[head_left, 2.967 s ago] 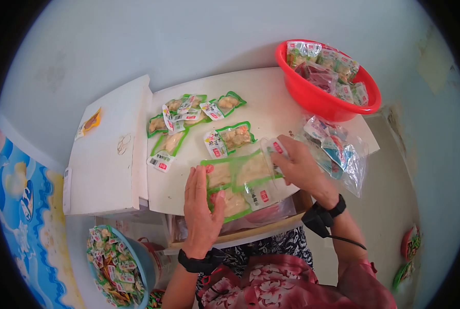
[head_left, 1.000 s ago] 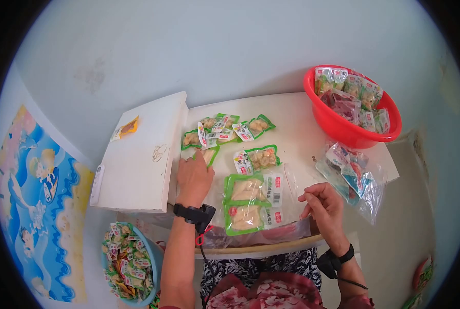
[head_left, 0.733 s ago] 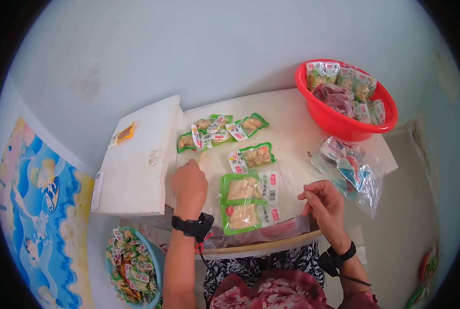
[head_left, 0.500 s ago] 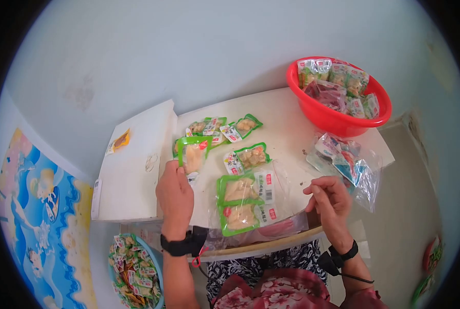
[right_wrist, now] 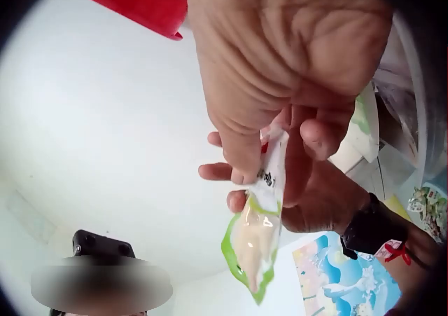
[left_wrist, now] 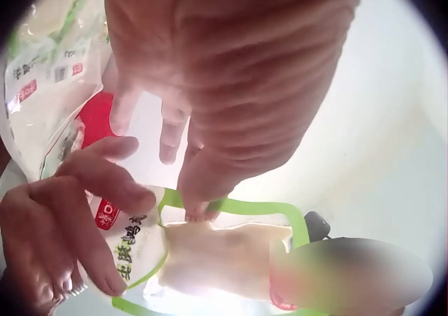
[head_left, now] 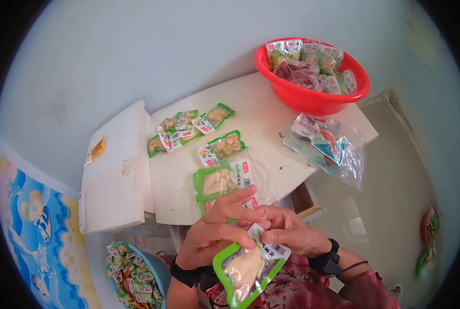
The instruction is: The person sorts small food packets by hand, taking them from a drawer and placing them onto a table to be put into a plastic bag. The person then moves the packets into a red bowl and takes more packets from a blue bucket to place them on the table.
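Close in front of the body, both hands hold one sealed food packet (head_left: 244, 273), green-edged, with pale food behind its clear window. My right hand (head_left: 294, 234) pinches the white printed end between thumb and curled fingers. My left hand (head_left: 209, 239) grips the packet near where the window meets the white end, its other fingers spread. In the left wrist view the packet (left_wrist: 217, 253) faces the camera; in the right wrist view the packet (right_wrist: 253, 246) hangs below the fingers, seen nearly edge-on. Behind the hands, two larger-looking green-edged packets (head_left: 217, 181) lie in a clear bag, partly hidden.
On the white table (head_left: 271, 116) lie a single packet (head_left: 222, 148) and a pile of packets (head_left: 176, 131). A red basin (head_left: 312, 98) of packets stands back right, beside a clear plastic bag (head_left: 327, 144). A blue tub (head_left: 160, 275) of packets stands low left.
The left hand took a packet from the table's left side and brought it to the body, where the right hand now grips it too. Earlier, two packets were placed in the clear bag.
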Demonstrator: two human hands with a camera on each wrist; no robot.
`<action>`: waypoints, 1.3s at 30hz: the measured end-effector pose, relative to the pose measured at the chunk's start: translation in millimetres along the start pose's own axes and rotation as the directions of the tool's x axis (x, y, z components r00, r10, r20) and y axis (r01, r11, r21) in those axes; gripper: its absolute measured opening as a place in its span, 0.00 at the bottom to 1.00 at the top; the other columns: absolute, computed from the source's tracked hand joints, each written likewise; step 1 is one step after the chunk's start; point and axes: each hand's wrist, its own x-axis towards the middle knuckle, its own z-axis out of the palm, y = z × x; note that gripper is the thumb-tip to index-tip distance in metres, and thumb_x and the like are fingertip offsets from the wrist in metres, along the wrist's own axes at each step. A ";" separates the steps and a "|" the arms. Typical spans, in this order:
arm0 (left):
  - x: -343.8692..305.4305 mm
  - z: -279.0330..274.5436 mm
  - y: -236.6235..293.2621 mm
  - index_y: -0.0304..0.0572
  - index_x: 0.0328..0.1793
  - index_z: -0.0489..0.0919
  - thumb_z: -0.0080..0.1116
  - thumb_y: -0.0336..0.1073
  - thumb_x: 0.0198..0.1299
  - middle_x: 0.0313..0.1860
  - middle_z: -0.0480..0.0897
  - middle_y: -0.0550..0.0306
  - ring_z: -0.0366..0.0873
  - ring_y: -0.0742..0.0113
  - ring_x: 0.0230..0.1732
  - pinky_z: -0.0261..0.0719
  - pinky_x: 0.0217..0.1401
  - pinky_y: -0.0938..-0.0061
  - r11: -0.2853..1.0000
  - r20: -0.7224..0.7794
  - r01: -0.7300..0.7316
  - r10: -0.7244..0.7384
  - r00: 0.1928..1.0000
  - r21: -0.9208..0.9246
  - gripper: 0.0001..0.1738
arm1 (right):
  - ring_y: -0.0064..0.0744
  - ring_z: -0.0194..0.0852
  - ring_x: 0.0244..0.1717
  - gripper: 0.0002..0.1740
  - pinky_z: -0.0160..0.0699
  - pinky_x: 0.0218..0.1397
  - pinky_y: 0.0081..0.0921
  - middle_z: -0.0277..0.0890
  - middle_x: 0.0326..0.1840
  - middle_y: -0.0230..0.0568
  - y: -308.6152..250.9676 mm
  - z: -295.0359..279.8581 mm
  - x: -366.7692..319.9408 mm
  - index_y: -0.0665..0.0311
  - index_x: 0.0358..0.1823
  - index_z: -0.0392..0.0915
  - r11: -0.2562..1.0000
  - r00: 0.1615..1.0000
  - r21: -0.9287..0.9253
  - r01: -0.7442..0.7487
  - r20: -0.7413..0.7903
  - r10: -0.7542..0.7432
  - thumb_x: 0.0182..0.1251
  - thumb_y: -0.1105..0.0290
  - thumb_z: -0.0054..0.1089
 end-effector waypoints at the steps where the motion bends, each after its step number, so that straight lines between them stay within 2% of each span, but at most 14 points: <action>1: 0.5 4.5 1.8 0.50 0.48 0.90 0.64 0.26 0.67 0.66 0.85 0.51 0.61 0.39 0.85 0.62 0.82 0.50 1.000 0.015 0.017 -0.017 1.000 0.015 0.09 | 0.19 0.82 0.55 0.22 0.79 0.60 0.20 0.84 0.56 0.33 0.7 1.5 -3.0 0.66 0.68 0.74 0.997 1.000 0.068 0.020 -0.004 -0.020 0.76 0.72 0.67; 5: 8.0 11.8 -5.4 0.48 0.53 0.89 0.65 0.29 0.68 0.68 0.83 0.51 0.67 0.39 0.81 0.67 0.78 0.51 0.994 0.103 0.019 -0.030 0.994 0.105 0.10 | 0.18 0.82 0.55 0.20 0.78 0.61 0.19 0.84 0.56 0.32 -3.5 -9.0 -27.8 0.66 0.61 0.79 0.999 0.999 -0.014 -0.038 0.018 0.038 0.70 0.75 0.71; 7: 12.8 18.2 -10.5 0.47 0.56 0.89 0.65 0.31 0.68 0.69 0.82 0.50 0.68 0.39 0.80 0.68 0.77 0.52 0.990 0.127 0.013 -0.031 0.991 0.142 0.12 | 0.19 0.83 0.53 0.19 0.80 0.58 0.20 0.85 0.54 0.32 -6.5 -14.0 -36.4 0.66 0.58 0.81 0.992 0.998 -0.124 0.016 -0.063 -0.024 0.67 0.76 0.74; 8: 15.2 23.9 -14.2 0.44 0.64 0.85 0.66 0.30 0.67 0.64 0.83 0.50 0.76 0.45 0.72 0.75 0.71 0.57 0.972 0.078 -0.013 -0.005 0.997 0.236 0.19 | 0.19 0.83 0.52 0.19 0.80 0.58 0.20 0.85 0.53 0.31 -11.3 -19.9 -41.6 0.65 0.58 0.81 0.977 0.991 -0.206 0.055 -0.105 -0.078 0.67 0.76 0.74; 11: 19.2 30.5 -8.3 0.42 0.71 0.80 0.65 0.28 0.67 0.54 0.83 0.51 0.81 0.52 0.60 0.80 0.62 0.60 0.852 -0.320 0.388 -0.281 0.905 0.351 0.25 | 0.19 0.84 0.50 0.19 0.82 0.57 0.20 0.86 0.51 0.31 -28.9 -32.0 -53.6 0.64 0.56 0.80 0.906 0.874 -0.380 0.184 -0.358 -0.328 0.66 0.76 0.73; 12: 22.1 28.0 -13.0 0.41 0.75 0.76 0.61 0.24 0.64 0.45 0.79 0.51 0.79 0.53 0.49 0.81 0.53 0.61 0.766 -0.437 0.499 -0.318 0.841 0.405 0.30 | 0.18 0.84 0.49 0.18 0.82 0.56 0.20 0.86 0.50 0.31 -37.2 -37.9 -53.5 0.63 0.56 0.80 0.880 0.813 -0.416 0.228 -0.416 -0.407 0.67 0.75 0.73; 13: 24.9 24.4 -15.3 0.40 0.75 0.76 0.60 0.23 0.64 0.44 0.78 0.50 0.79 0.51 0.48 0.80 0.53 0.60 0.711 -0.425 0.478 -0.273 0.863 0.515 0.30 | 0.18 0.84 0.47 0.18 0.82 0.54 0.19 0.86 0.49 0.31 -46.2 -44.4 -52.4 0.63 0.56 0.81 0.850 0.741 -0.455 0.266 -0.467 -0.482 0.67 0.75 0.72; 16: 37.1 16.9 -19.3 0.39 0.74 0.76 0.56 0.19 0.59 0.40 0.75 0.47 0.75 0.45 0.45 0.78 0.50 0.57 0.534 -0.306 0.352 -0.176 0.936 0.769 0.33 | 0.17 0.84 0.47 0.17 0.82 0.51 0.19 0.87 0.48 0.31 -66.4 -66.9 -48.4 0.63 0.57 0.81 0.763 0.661 -0.592 0.259 -0.467 -0.587 0.68 0.74 0.73; 19: 52.7 13.9 -26.8 0.41 0.66 0.80 0.56 0.22 0.61 0.39 0.77 0.49 0.77 0.50 0.45 0.78 0.50 0.58 0.399 -0.108 0.156 -0.140 0.984 0.903 0.25 | 0.16 0.83 0.46 0.18 0.82 0.49 0.19 0.87 0.48 0.31 -76.9 -73.0 -37.7 0.63 0.57 0.82 0.710 0.614 -0.673 0.207 -0.476 -0.630 0.68 0.71 0.74; 23: 61.6 6.7 -41.1 0.41 0.50 0.83 0.60 0.26 0.61 0.39 0.77 0.52 0.75 0.51 0.47 0.76 0.51 0.58 0.306 -0.024 0.089 -0.210 0.977 0.948 0.12 | 0.14 0.81 0.41 0.18 0.80 0.46 0.16 0.84 0.45 0.30 -79.2 -76.6 -24.3 0.66 0.57 0.82 0.522 0.630 -0.853 0.014 -0.398 -0.667 0.69 0.70 0.74; 25: 63.8 2.3 -45.0 0.41 0.43 0.83 0.61 0.27 0.62 0.39 0.77 0.53 0.75 0.52 0.46 0.76 0.50 0.60 0.258 0.011 0.051 -0.234 0.972 0.965 0.05 | 0.14 0.80 0.42 0.18 0.80 0.46 0.17 0.83 0.46 0.30 -80.4 -74.9 -20.1 0.66 0.57 0.81 0.543 0.663 -0.839 0.025 -0.393 -0.637 0.69 0.70 0.74; 32: 71.4 2.6 -25.7 0.42 0.41 0.82 0.65 0.26 0.61 0.37 0.76 0.55 0.74 0.53 0.44 0.76 0.48 0.61 0.379 0.034 0.006 -0.098 0.995 0.925 0.04 | 0.13 0.78 0.42 0.17 0.78 0.46 0.17 0.82 0.42 0.27 -86.0 -82.7 4.0 0.66 0.56 0.83 0.592 0.843 -0.805 0.021 -0.305 -0.444 0.69 0.69 0.74; 35: 72.5 1.2 -25.8 0.42 0.42 0.82 0.66 0.26 0.60 0.37 0.76 0.56 0.75 0.53 0.43 0.76 0.47 0.60 0.411 0.060 -0.022 -0.079 0.995 0.911 0.06 | 0.13 0.77 0.42 0.17 0.77 0.45 0.17 0.82 0.39 0.25 -99.7 -69.9 14.9 0.66 0.56 0.84 0.668 0.931 -0.738 -0.102 -0.307 -0.197 0.69 0.70 0.73; 39: 74.9 5.6 -27.8 0.42 0.42 0.83 0.67 0.26 0.59 0.36 0.76 0.55 0.75 0.53 0.43 0.77 0.46 0.60 0.432 0.069 -0.037 -0.057 0.996 0.901 0.07 | 0.14 0.77 0.41 0.16 0.76 0.44 0.18 0.83 0.39 0.26 -100.0 -67.7 35.3 0.67 0.55 0.84 0.598 0.979 -0.790 -0.137 -0.201 -0.041 0.69 0.70 0.73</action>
